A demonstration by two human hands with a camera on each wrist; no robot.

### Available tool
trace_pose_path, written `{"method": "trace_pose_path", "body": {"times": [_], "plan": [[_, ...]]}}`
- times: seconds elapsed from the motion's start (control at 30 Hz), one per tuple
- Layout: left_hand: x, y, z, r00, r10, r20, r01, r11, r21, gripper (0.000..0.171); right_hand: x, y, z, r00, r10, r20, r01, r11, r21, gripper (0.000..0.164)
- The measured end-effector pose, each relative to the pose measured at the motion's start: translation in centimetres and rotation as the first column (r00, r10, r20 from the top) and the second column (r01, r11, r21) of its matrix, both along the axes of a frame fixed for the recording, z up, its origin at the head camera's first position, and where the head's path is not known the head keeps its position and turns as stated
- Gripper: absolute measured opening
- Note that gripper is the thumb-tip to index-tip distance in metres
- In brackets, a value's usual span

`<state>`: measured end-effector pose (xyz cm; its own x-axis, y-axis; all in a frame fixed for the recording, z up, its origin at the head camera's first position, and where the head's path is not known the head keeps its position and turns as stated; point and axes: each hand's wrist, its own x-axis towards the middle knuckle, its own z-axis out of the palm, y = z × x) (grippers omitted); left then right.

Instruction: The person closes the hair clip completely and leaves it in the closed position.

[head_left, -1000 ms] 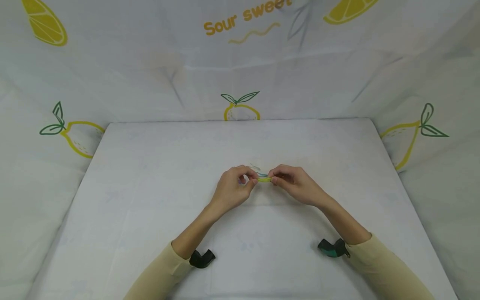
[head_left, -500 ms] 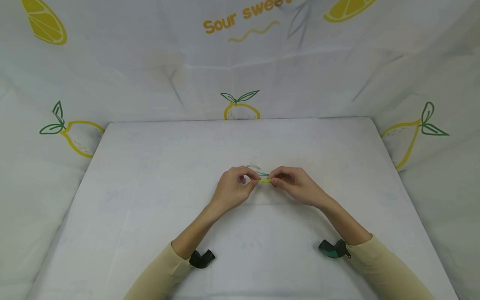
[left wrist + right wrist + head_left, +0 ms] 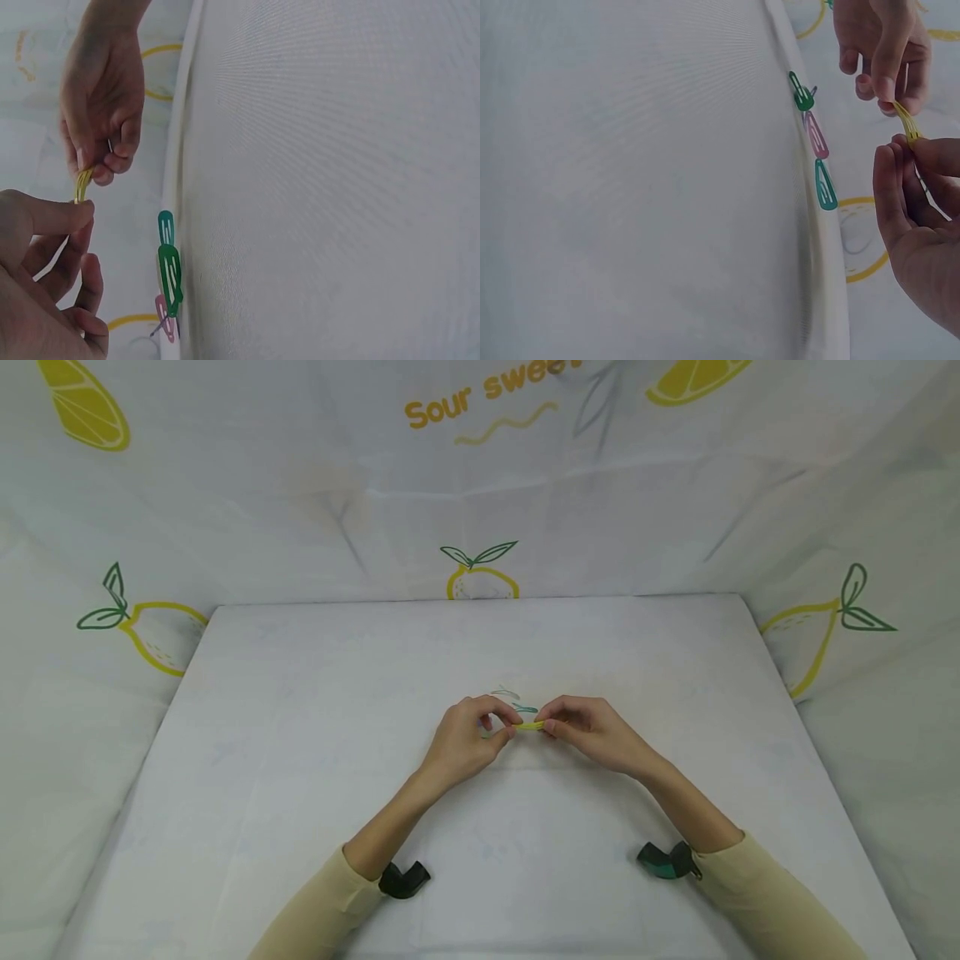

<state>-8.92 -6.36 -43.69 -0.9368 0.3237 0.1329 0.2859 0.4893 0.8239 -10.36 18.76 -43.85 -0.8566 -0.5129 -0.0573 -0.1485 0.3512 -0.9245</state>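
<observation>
Between the left hand and the right hand, the fingers of each pinch one end of a yellow hair clip, held raised above the white counter. With so little of it caught at either end, an uneven pull or a hard bend could probably spring it out of one pinch, and a sudden snap might nip a fingertip; whether it is clicked flat cannot be told. Dropped, it could land among the other clips just beyond. Those are where the views part: the head view shows a teal clip but gives no clear sight of pink, while both wrist views show a pink clip and a green clip plainly. Only the head view takes in the counter's far edge meeting the lemon-printed cloth.
</observation>
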Motion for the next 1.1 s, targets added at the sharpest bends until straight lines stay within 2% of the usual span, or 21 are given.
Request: {"method": "trace_pose_path", "body": {"times": [0.4, 0.6, 0.9, 1.1], "plan": [[0.06, -0.09, -0.07, 1.000, 0.002, 0.019, -0.002, 1.000, -0.004, 0.013, 0.13, -0.12, -0.25, 0.999, -0.014, 0.029, 0.015, 0.999, -0.052, 0.017], [0.09, -0.16, 0.14, 1.000, 0.006, 0.006, -0.006, 1.000, -0.012, 0.011, 0.24, -0.16, -0.15, 0.999, -0.026, 0.030, 0.027, 0.999, -0.040, 0.018], [-0.03, -0.06, 0.19, 1.000, 0.023, 0.012, -0.023, 0.999, -0.024, 0.009, 0.40, -0.10, 0.10, 0.999, -0.022, 0.041, 0.025, 0.996, -0.087, 0.026], [-0.08, -0.06, 0.09, 0.999, 0.026, 0.022, -0.025, 0.999, -0.028, 0.008, 0.39, 0.00, -0.03, 0.999, -0.036, 0.027, 0.037, 0.996, -0.075, 0.026]]}}
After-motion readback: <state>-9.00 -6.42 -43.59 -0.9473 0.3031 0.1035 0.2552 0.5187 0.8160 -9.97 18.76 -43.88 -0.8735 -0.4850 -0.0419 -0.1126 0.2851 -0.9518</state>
